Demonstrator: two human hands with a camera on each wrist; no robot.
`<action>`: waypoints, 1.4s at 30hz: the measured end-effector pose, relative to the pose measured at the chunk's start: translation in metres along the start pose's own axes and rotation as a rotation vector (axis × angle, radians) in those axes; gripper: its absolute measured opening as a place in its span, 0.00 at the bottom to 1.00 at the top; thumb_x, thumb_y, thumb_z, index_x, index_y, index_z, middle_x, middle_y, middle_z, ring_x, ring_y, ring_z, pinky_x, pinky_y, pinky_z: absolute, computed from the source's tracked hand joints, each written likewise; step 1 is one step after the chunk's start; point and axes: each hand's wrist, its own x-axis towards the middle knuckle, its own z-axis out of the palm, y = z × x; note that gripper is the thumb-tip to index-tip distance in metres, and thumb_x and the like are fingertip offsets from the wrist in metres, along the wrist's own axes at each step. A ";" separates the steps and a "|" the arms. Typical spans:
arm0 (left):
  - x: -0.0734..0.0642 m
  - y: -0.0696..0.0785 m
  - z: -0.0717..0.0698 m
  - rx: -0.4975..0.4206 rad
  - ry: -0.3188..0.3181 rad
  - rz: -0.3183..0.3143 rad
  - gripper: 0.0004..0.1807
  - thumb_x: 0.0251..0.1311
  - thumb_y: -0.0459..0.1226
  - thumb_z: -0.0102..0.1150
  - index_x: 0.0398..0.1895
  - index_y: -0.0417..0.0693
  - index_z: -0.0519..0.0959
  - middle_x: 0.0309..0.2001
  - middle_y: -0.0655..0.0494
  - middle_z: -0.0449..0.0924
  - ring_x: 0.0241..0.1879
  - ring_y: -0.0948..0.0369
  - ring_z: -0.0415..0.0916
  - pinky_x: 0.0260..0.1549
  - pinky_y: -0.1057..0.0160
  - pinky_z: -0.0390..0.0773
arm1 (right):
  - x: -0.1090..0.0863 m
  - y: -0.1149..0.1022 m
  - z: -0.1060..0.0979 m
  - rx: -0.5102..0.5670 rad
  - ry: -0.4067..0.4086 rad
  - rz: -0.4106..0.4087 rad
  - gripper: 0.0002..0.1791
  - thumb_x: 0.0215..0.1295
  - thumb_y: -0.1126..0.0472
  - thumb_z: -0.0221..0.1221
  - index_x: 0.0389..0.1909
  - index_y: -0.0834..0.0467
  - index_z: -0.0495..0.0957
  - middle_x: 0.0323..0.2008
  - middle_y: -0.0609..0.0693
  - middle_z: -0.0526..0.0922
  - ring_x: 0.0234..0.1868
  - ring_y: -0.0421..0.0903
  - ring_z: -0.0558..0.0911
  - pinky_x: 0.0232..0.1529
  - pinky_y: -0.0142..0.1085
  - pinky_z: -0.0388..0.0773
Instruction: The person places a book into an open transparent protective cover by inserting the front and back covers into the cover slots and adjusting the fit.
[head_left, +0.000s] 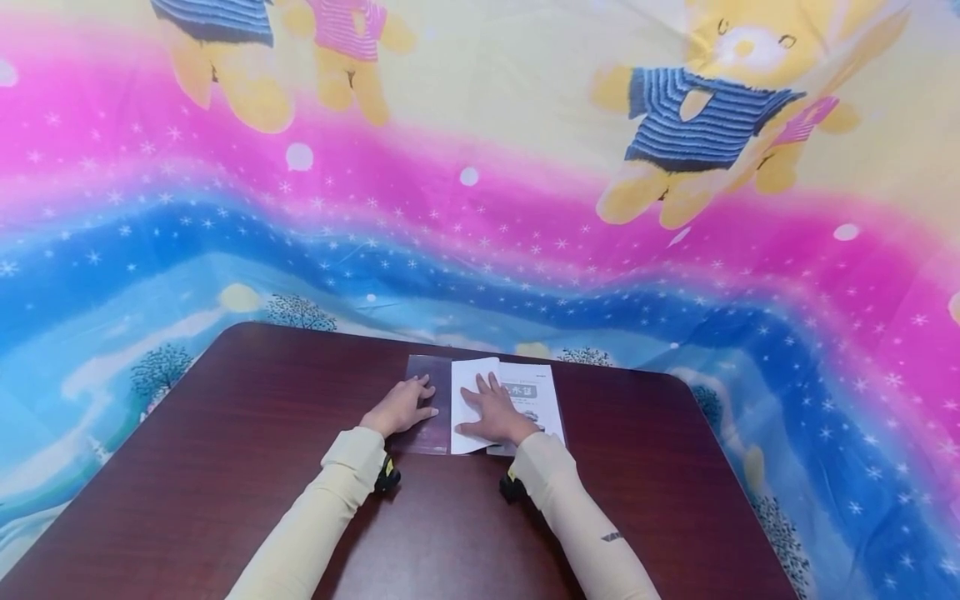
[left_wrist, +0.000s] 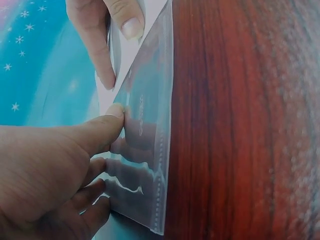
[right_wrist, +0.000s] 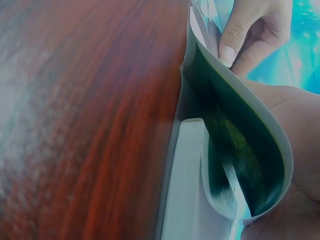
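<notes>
A book (head_left: 546,392) with a white printed page uppermost lies on the table, its white-lined front cover (head_left: 468,425) swung out to the left. My right hand (head_left: 495,410) rests on that cover with fingers spread. Seen from the right wrist, the cover bulges in a loop beside the thick page block (right_wrist: 185,175), its dark green face (right_wrist: 255,165) inside. A clear plastic book cover (head_left: 431,437) extends left of the book. On it lies my left hand (head_left: 401,406), fingers extended; in the left wrist view its thumb touches the plastic close to the white cover's slanted edge.
The dark red-brown wooden table (head_left: 225,467) carries the book near its far edge. Behind it hangs a patterned cloth (head_left: 465,225) with bears and snowflakes. Small black-and-yellow devices (head_left: 387,477) sit under both wrists.
</notes>
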 end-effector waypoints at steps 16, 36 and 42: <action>-0.001 0.000 0.000 -0.007 -0.010 -0.012 0.29 0.69 0.41 0.63 0.68 0.35 0.73 0.75 0.34 0.59 0.77 0.37 0.52 0.74 0.42 0.58 | 0.002 -0.001 0.001 -0.018 -0.005 -0.008 0.42 0.67 0.43 0.64 0.77 0.56 0.63 0.80 0.67 0.46 0.81 0.67 0.39 0.78 0.61 0.41; -0.003 0.001 0.001 -0.043 0.014 -0.017 0.28 0.68 0.39 0.64 0.67 0.34 0.74 0.75 0.34 0.61 0.76 0.37 0.53 0.73 0.41 0.60 | 0.000 0.004 -0.001 0.051 0.008 0.042 0.46 0.64 0.44 0.67 0.77 0.61 0.61 0.80 0.65 0.47 0.81 0.64 0.38 0.78 0.60 0.43; -0.004 0.001 0.000 -0.020 0.003 -0.021 0.28 0.70 0.40 0.63 0.69 0.35 0.73 0.76 0.35 0.59 0.77 0.38 0.52 0.73 0.41 0.58 | 0.003 0.003 -0.001 0.037 -0.008 0.026 0.45 0.65 0.44 0.66 0.77 0.59 0.62 0.80 0.65 0.47 0.81 0.65 0.38 0.79 0.61 0.41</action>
